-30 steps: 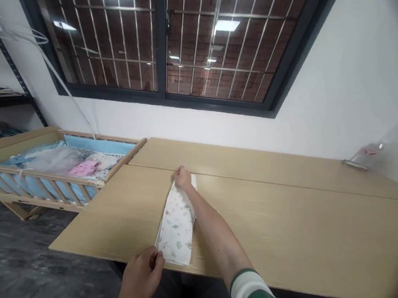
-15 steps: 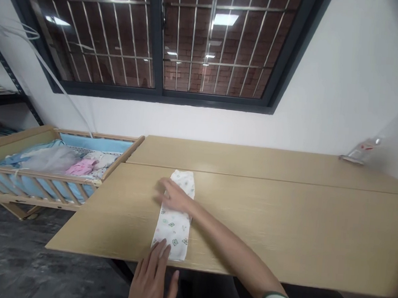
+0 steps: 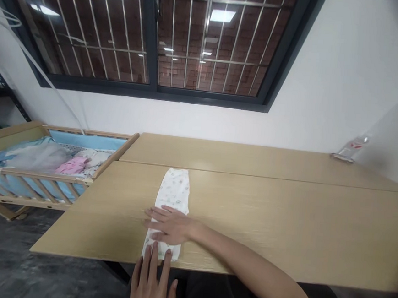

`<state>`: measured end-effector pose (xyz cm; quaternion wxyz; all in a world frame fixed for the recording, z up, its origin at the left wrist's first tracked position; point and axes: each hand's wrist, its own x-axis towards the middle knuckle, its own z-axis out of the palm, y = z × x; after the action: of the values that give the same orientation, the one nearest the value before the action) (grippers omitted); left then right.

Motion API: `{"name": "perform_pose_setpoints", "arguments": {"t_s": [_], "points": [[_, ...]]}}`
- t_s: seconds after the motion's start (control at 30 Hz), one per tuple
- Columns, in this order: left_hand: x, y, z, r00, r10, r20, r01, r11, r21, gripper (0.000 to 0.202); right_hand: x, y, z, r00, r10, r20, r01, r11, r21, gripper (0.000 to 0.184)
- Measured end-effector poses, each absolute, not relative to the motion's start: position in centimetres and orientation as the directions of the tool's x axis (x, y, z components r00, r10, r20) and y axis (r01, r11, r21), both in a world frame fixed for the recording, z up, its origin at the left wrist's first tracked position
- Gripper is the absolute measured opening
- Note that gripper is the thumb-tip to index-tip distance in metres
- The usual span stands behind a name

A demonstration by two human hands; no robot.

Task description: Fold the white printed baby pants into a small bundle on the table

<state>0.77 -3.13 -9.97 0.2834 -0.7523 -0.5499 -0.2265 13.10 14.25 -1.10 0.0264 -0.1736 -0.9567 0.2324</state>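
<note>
A white cloth (image 3: pixel 173 190) with a small printed pattern lies folded into a long narrow strip on the wooden table, reaching from the front edge towards the back. Flat across its lower half rests my right hand (image 3: pixel 170 225), fingers stretched out to the left and hiding part of the print. My left hand (image 3: pixel 152 278) is at the table's front edge, fingers extended and spread, the fingertips on the near end of the cloth. Neither hand grips anything. The cloth's exact kind cannot be made out in its folded state.
The wooden table (image 3: pixel 265 218) has a seam along its back part. At the left stands a wooden crib (image 3: pixel 89 181) with blue lining, holding a pink cloth (image 3: pixel 73 165) and other fabrics. A clear plastic packet (image 3: pixel 350 149) lies at the back right. A barred window (image 3: pixel 210 44) is behind.
My right hand has slid from the upper part of the cloth down towards the near end. My left hand stays by the front edge. The view has shifted slightly.
</note>
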Motion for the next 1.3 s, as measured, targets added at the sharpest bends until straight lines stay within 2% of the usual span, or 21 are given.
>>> {"name": "perform_pose_setpoints", "arguments": {"t_s": [0.23, 0.47, 0.73, 0.9, 0.97, 1.1, 1.2, 1.3], "points": [[1.0, -2.8, -10.5, 0.271, 0.685, 0.676, 0.963, -0.192, -0.191, 0.079, 13.4, 23.1, -1.9, -0.844, 0.531, -0.082, 0.519, 0.768, -0.375, 0.067], [0.5, -2.5, -11.6, 0.299, 0.658, 0.691, 0.954, -0.207, -0.216, 0.063, 14.4, 30.8, -3.4, -0.715, 0.698, -0.025, 0.669, 0.675, -0.312, 0.067], [1.0, -2.1, -11.3, 0.301, 0.664, 0.685, 0.952, -0.256, -0.17, 0.058, 15.6, 33.9, -3.9, -0.69, 0.721, 0.056, 0.67, 0.666, -0.328, 0.055], [2.6, -1.5, -9.7, 0.268, 0.719, 0.641, 0.956, -0.283, -0.083, 0.062, 17.1, 34.2, -3.3, -0.701, 0.711, 0.06, 0.678, 0.689, -0.254, 0.055], [3.5, -1.4, -9.1, 0.26, 0.732, 0.63, 0.954, -0.294, -0.052, 0.063, 17.7, 33.9, -2.9, -0.68, 0.725, 0.109, 0.699, 0.686, -0.201, 0.056], [4.7, -1.1, -7.9, 0.237, 0.741, 0.628, 0.955, -0.296, -0.011, 0.059, 18.2, 31.5, -1.9, -0.628, 0.721, 0.294, 0.718, 0.682, -0.139, 0.053], [4.0, -0.5, -7.2, 0.294, 0.722, 0.626, 0.935, -0.353, -0.031, 0.048, 18.7, 27.8, -1.0, -0.586, 0.723, 0.366, 0.713, 0.674, -0.191, 0.045], [2.3, 0.1, -6.6, 0.345, 0.701, 0.624, 0.899, -0.439, -0.004, 0.035, 19.7, 22.6, 0.3, -0.574, 0.747, 0.336, 0.668, 0.664, -0.336, 0.036]]}}
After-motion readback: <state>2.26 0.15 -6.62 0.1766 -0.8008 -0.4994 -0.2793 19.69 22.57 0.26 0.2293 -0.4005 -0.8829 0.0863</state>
